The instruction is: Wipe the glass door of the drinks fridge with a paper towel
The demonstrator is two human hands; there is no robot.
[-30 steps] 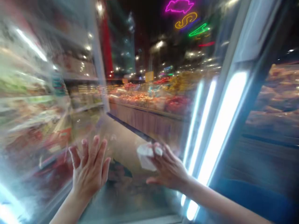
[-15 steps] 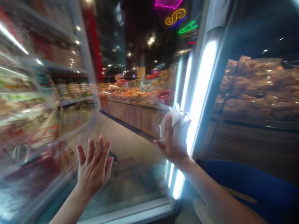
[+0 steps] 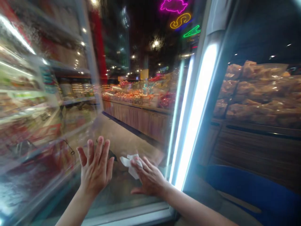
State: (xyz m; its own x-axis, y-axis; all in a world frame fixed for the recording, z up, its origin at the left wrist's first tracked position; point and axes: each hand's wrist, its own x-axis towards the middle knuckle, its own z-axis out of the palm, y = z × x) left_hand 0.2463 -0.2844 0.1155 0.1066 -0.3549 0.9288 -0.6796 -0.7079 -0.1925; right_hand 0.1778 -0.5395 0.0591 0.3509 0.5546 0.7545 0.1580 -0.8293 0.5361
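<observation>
My left hand (image 3: 96,166) rests flat against a glass door pane (image 3: 113,191), fingers spread, holding nothing. A crumpled white paper tissue (image 3: 129,164) is pressed to the same pane under the fingers of my right hand (image 3: 148,177). Its corner sticks out to the left of those fingers, towards my left hand. The two hands are close together, and the tissue lies between them. Smears and blur cover parts of the glass.
A metal door frame with a bright vertical light tube (image 3: 195,119) stands right of my right hand, and a lower frame edge (image 3: 127,216) runs below. Shelves of packaged goods (image 3: 23,94) fill the left. Bagged food (image 3: 258,91) is piled at right, beyond a blue object (image 3: 244,188).
My right hand has moved down and left with the tissue, from beside the lit frame to near my left hand. My left hand stays nearly where it was.
</observation>
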